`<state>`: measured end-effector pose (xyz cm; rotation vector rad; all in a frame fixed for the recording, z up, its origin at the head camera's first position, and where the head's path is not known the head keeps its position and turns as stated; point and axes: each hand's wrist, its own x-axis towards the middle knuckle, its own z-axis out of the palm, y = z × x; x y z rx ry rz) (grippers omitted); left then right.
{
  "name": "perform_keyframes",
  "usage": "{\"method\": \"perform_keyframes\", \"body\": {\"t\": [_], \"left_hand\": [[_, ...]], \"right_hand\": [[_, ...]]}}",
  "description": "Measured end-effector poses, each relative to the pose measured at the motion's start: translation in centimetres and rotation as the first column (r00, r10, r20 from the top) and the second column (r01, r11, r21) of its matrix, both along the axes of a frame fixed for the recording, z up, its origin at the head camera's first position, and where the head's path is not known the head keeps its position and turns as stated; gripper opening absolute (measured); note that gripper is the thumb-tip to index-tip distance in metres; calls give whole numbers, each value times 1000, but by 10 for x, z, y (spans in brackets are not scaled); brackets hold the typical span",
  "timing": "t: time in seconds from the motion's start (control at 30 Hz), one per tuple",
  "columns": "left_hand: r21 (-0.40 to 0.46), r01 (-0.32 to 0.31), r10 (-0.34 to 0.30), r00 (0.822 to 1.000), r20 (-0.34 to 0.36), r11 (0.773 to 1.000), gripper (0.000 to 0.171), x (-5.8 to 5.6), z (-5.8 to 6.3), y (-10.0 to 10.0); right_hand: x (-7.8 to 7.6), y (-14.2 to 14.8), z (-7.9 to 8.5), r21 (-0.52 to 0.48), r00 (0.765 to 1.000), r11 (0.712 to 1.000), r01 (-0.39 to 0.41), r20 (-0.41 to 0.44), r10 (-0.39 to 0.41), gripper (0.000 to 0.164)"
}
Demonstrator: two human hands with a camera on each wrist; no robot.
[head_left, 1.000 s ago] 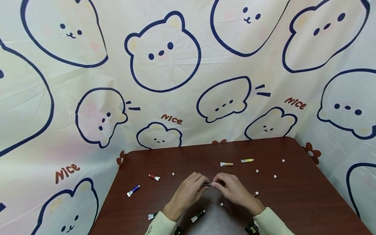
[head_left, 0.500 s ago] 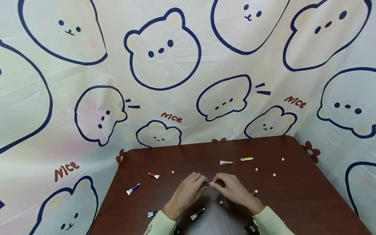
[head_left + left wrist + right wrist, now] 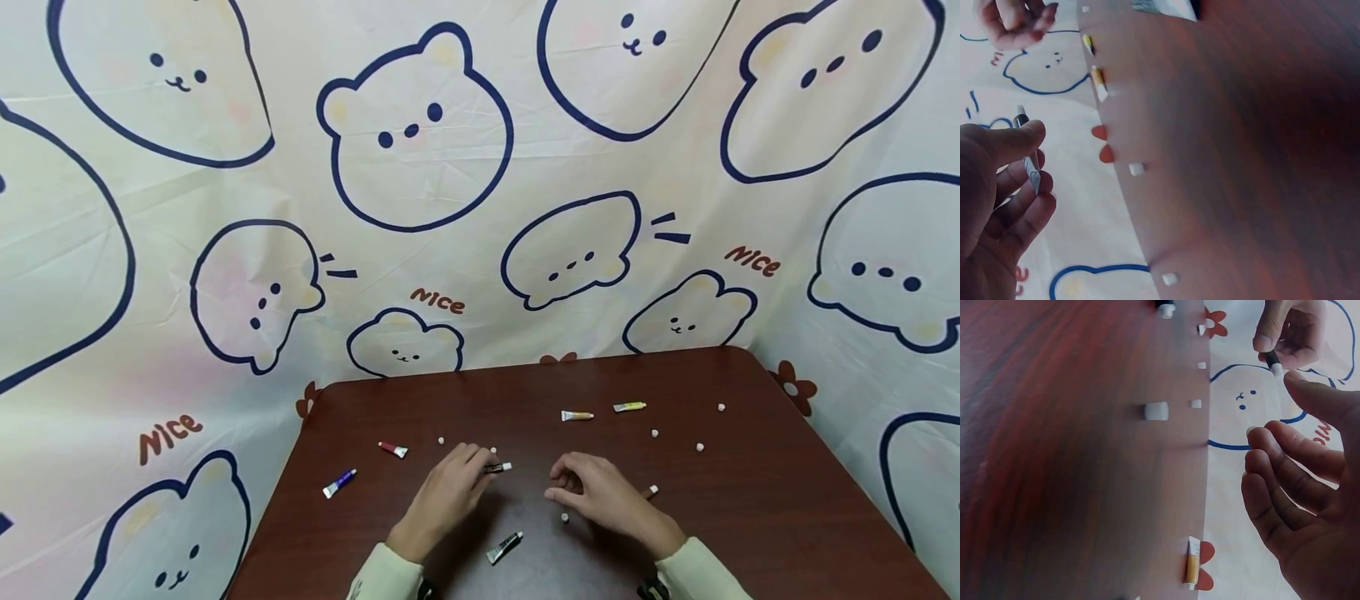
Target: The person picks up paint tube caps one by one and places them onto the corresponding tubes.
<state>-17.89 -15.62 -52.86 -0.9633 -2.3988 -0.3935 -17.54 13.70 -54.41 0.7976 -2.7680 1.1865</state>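
My left hand (image 3: 448, 492) pinches a small black paint tube (image 3: 497, 468) above the table, its white end facing right. In the left wrist view, thumb and fingers hold the tube (image 3: 1030, 159) along its body, with the flat silvery tail showing below the thumb. Across a gap to the right, my right hand (image 3: 596, 492) hovers with loosely bent fingers and nothing in them. The right wrist view shows its bare palm and spread thumb (image 3: 1316, 487). Another dark tube (image 3: 505, 547) lies between the forearms, and a small white piece (image 3: 565, 518) sits left of the right wrist.
Red (image 3: 393, 450) and blue (image 3: 341, 483) tubes lie on the left of the brown table (image 3: 787, 500). Orange (image 3: 577, 416) and yellow (image 3: 629, 407) ones lie toward the back. Several small white pieces (image 3: 700, 447) are scattered around. A patterned cloth (image 3: 480, 267) hangs behind.
Both hands were together at the tube. Now my left hand has drawn left with it, and my right hand has let go of its white end. The left sleeve now covers another tube.
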Motion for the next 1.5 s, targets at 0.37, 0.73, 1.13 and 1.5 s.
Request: {"method": "perform_keyframes", "body": {"t": [0.37, 0.73, 1.13, 1.5], "left_hand": [[-21, -48, 48, 999, 22, 999, 29, 1, -21, -26], [-45, -107, 111, 989, 98, 993, 27, -2, -23, -54], [-101, -126, 138, 984, 113, 987, 29, 2, -30, -72], [-132, -151, 173, 970, 174, 980, 27, 6, -35, -85]], "right_hand": [[10, 8, -15, 90, 998, 996, -21, -57, 26, 25], [14, 13, -24, 158, 992, 986, -45, -108, 62, 27], [20, 13, -33, 174, 989, 981, -85, -105, 105, 33], [18, 13, -40, 199, 981, 975, -99, -146, 129, 22]]}}
